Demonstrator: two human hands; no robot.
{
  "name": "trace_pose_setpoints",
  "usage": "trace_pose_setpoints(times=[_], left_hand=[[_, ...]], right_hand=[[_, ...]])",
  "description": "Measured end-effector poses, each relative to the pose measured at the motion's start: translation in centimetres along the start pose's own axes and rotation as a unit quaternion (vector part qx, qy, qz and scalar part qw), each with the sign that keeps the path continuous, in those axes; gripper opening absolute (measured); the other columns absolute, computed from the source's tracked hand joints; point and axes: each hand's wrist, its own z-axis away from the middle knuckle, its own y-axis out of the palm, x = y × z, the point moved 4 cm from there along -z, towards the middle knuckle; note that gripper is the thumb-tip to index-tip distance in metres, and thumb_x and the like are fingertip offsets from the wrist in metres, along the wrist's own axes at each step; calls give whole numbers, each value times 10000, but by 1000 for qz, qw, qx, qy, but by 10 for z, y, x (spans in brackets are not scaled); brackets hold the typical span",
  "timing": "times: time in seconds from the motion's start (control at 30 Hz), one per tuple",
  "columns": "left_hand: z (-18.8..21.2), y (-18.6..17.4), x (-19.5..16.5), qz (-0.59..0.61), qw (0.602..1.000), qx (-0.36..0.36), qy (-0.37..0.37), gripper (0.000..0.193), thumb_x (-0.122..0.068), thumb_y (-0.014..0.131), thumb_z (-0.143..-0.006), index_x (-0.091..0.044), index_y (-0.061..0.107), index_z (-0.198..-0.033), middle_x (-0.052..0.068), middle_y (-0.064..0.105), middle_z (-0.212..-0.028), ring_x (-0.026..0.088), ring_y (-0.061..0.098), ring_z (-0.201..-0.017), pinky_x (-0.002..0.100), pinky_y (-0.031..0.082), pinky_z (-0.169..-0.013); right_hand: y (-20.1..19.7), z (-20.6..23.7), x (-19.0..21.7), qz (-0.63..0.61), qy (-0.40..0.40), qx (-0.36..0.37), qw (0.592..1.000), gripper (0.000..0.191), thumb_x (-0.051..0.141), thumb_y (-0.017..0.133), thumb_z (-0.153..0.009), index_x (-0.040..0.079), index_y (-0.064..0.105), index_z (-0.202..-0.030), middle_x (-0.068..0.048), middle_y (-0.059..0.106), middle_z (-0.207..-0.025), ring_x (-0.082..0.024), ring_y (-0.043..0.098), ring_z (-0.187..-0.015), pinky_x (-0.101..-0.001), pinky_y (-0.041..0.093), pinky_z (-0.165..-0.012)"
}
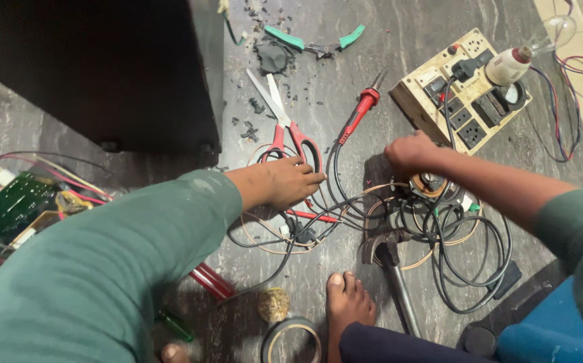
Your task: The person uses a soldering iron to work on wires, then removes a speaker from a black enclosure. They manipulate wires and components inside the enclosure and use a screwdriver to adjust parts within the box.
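Seen from above on a dark marble floor (345, 87): a tangle of black cable (466, 249), taken here as the landmark, spread beneath two green-sleeved arms. Up and far left of the cable, a large black cabinet (103, 67). Up and right of it, a cream socket board (463, 101) with a bulb holder (510, 65) plugged in. Far left of the cable, a green circuit board (12, 205). Above the cable's left edge, red-handled scissors (284, 128), blades open, and a red soldering iron (360, 111) lying beside them. Below the cable, a bare foot (347, 302) and a roll of black tape (291, 339). Right hand (412, 153) fisted at the cable's upper edge, grip closed directly above a small copper-wound coil (431, 185); whether anything is pinched cannot be told. Left hand (291, 181) flat at the cable's left edge, grip loosely open, fingertips touching the scissor handles and thin red wire (311, 215).
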Motion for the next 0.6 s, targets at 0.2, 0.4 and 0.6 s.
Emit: trace_pose_setpoints(times=[0.2,0.4,0.6], left_hand=[[27,-32,4,62,983,-170,26,512,-206,653,-867,1,587,-1330,199,523,-1441,343,536,-1253,469,412,-1048],[81,-101,16,-61,973,-210,-67,405,-154,655,-796,-42,615,-1183,129,607,-1288,272,529,-1294,390,398,-1109],[141,-187,18,-300,901,-313,-15,282,-223,638,-916,-67,637,-1150,92,608,-1325,232,509,-1334,377,390,-1131]], right_hand=[[-69,19,-27,-496,-45,-66,865,301,246,714,-892,53,764,-1118,-53,784,-1036,-193,712,-1032,-418,516,-928],[-159,67,9,-686,-138,-69,711,267,252,651,-947,36,717,-1089,-51,726,-1033,-165,686,-1032,-348,557,-900],[-249,116,55,-682,-313,-97,654,211,204,642,-1015,2,692,-1051,-90,704,-967,-160,638,-917,-318,507,-799]])
